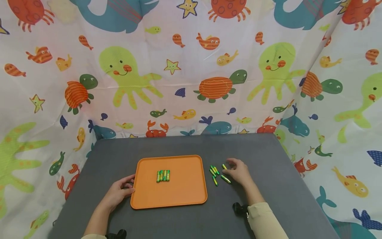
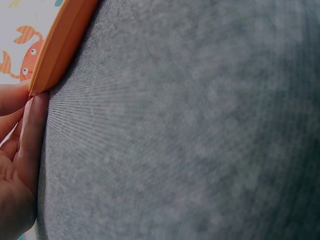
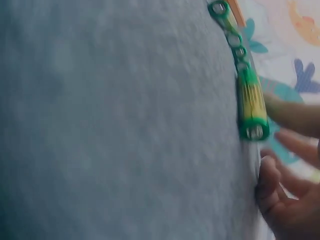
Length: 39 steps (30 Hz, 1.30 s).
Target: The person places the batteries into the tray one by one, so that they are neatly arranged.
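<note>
Here we find our right hand (image 1: 238,172) resting on the grey tabletop (image 1: 268,199) beside a loose cluster of green-and-yellow batteries (image 1: 216,174). Its grip is loose, the fingers curled over the batteries at the cluster's right edge, and the fingertips touch them; whether any battery is actually pinched we cannot tell. In the right wrist view the nearest battery (image 3: 250,107) lies on the grey surface just beside our fingers (image 3: 292,115), with others in a line behind it.

Our left hand (image 1: 117,192) lies on the tabletop at the left edge of the orange tray (image 1: 185,194). Its grip is relaxed, the thumb and fingers against the tray's rim near the lower left corner. The left wrist view shows our fingers (image 2: 32,130) meeting the tray's corner (image 2: 60,45) where it sits on the grey surface.

Inside the tray, a row of batteries (image 1: 162,176) lies side by side, touching one another, left of the tray's middle. The loose cluster sits just outside the tray's right rim.

Behind the tabletop hangs a white cloth (image 1: 191,66) printed with octopuses, turtles, crabs and fish.
</note>
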Each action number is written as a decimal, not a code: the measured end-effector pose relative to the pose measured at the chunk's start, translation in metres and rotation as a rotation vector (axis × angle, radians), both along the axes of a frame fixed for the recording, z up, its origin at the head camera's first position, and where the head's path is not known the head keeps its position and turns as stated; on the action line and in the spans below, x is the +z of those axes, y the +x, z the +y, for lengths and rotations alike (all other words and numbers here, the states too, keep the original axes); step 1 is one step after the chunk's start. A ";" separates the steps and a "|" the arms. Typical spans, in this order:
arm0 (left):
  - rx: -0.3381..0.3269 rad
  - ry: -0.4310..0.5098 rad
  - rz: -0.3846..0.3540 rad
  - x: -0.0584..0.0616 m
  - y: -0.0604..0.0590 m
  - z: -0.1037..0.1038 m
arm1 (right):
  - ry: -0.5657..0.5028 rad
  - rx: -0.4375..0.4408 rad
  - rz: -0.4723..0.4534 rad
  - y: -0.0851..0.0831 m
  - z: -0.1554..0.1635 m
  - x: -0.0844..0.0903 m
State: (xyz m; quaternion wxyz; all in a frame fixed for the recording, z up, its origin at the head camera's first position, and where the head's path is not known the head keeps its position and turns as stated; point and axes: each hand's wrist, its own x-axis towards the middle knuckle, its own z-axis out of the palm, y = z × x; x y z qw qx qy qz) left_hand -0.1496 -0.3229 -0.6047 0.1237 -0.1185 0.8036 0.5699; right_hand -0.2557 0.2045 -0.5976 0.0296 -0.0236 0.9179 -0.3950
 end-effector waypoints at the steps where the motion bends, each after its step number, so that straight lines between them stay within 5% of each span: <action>1: -0.003 -0.004 0.002 0.000 0.000 0.000 | -0.001 0.028 0.008 0.000 0.003 0.000; 14: 0.000 -0.009 -0.004 0.000 0.000 0.000 | -0.056 0.336 -0.019 0.000 0.017 0.003; 28: 0.004 -0.010 -0.012 -0.002 0.001 -0.001 | -0.026 0.236 -0.014 0.000 0.020 -0.003; 39: 0.004 0.004 -0.014 -0.002 0.001 -0.001 | -0.289 0.091 -0.073 -0.002 0.026 -0.006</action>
